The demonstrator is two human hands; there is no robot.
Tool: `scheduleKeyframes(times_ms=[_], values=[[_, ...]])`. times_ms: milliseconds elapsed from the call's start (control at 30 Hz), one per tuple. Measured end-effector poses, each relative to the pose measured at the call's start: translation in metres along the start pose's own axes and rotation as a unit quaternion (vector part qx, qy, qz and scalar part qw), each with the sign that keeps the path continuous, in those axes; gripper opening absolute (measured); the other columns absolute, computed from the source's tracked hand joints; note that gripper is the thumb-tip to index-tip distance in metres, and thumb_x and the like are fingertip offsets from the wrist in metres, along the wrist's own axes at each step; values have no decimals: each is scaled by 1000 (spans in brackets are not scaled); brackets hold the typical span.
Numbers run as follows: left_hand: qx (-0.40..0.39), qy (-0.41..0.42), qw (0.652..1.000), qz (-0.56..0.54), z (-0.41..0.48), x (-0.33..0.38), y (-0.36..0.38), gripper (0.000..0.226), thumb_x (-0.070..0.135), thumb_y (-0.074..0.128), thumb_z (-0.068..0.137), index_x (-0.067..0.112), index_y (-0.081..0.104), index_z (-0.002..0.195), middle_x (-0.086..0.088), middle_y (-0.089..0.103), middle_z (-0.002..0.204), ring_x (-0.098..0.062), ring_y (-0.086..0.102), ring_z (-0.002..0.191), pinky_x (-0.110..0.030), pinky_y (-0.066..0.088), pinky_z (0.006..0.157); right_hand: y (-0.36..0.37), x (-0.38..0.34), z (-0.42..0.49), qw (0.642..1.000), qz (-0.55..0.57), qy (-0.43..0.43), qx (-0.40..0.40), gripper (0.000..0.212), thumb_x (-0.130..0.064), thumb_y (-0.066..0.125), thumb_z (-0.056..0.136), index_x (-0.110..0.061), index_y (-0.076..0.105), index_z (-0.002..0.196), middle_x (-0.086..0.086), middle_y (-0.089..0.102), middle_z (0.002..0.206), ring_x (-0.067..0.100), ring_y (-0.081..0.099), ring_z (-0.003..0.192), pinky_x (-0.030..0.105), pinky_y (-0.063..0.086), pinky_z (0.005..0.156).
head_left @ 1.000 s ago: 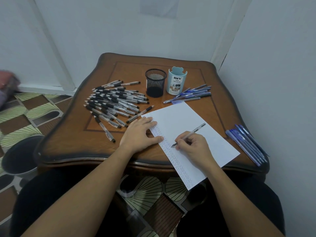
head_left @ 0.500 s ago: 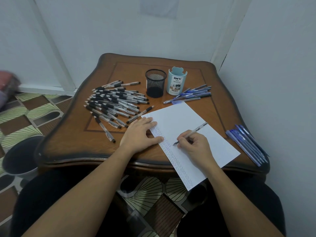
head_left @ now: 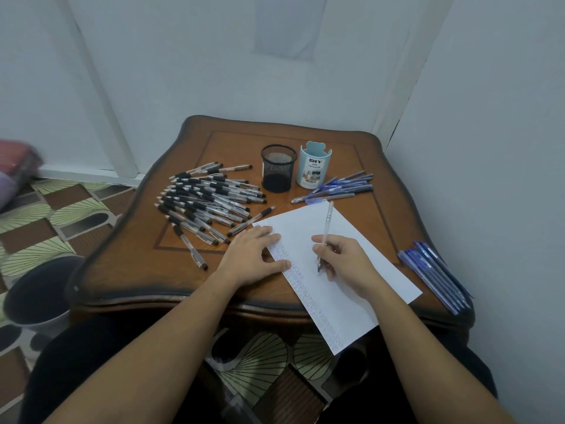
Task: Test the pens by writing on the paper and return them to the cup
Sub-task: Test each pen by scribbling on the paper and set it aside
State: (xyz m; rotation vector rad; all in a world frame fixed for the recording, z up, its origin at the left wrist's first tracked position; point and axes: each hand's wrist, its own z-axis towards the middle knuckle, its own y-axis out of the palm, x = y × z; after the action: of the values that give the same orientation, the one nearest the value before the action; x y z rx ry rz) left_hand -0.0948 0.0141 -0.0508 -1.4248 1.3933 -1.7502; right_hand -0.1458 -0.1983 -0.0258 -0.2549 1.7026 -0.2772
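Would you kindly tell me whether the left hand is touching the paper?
Touching: the head view shows the left hand lying flat, its thumb resting on the paper.

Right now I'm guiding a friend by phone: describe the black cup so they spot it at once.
On the wooden table, look at the far half, right of the big pen pile. Two cups stand side by side; the black cup is the left one, open wire mesh, unlike the solid light-blue cup with a label.
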Motion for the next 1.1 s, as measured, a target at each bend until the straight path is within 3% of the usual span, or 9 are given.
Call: scheduleKeyframes(times_ms=[167,333,533,633,800,1000,1100], values=[[-7,-11,998,-54,2,3,-9,73,64,58,85,30,39,147,7,26,158,-14,20,146,-41,19,120,5,-21,17,994,-109,-4,3,48,-19,66,94,-20,53,140,6,63,79,9,58,61,21,50,63],[45,-10,992,-120,-6,-7,-26,69,53,64,86,29,40,147,9,25,159,-12,18,146,-37,20,117,20,-42,34,982,-183,-33,-27,69,-20,68,92,-31,34,151,4,65,85,13,61,67,17,47,54],[139,-38,984,-106,-34,-57,-67,61,39,68,87,25,48,143,6,37,152,-11,32,139,-23,24,110,66,-72,61,971,-195,-106,-87,71,-15,67,92,-34,32,151,15,62,87,16,59,67,15,47,50],[173,-85,978,-80,-56,-93,-86,59,38,70,85,22,52,140,2,43,148,-12,37,135,-16,21,106,102,-88,76,960,-205,-145,-119,71,-18,68,92,-33,33,152,11,60,81,17,58,69,26,47,58],[197,-185,961,-64,-112,-157,-114,57,35,67,86,17,53,138,-4,47,144,-18,42,132,-26,28,110,188,-123,90,939,-215,-182,-199,67,-22,68,92,-31,36,150,12,61,84,25,60,74,30,45,63],[230,-292,926,-61,-183,-218,-132,55,32,66,88,19,51,139,-2,44,146,-17,41,133,-32,30,111,299,-152,86,924,-184,-178,-284,57,-18,70,91,-26,48,143,3,60,80,13,59,67,24,48,57],[242,-330,911,-54,-205,-239,-139,56,35,65,89,21,49,141,-1,43,146,-18,42,131,-35,35,108,347,-164,83,918,-188,-164,-309,52,-22,68,92,-25,50,141,-2,60,98,16,62,80,26,52,66]])
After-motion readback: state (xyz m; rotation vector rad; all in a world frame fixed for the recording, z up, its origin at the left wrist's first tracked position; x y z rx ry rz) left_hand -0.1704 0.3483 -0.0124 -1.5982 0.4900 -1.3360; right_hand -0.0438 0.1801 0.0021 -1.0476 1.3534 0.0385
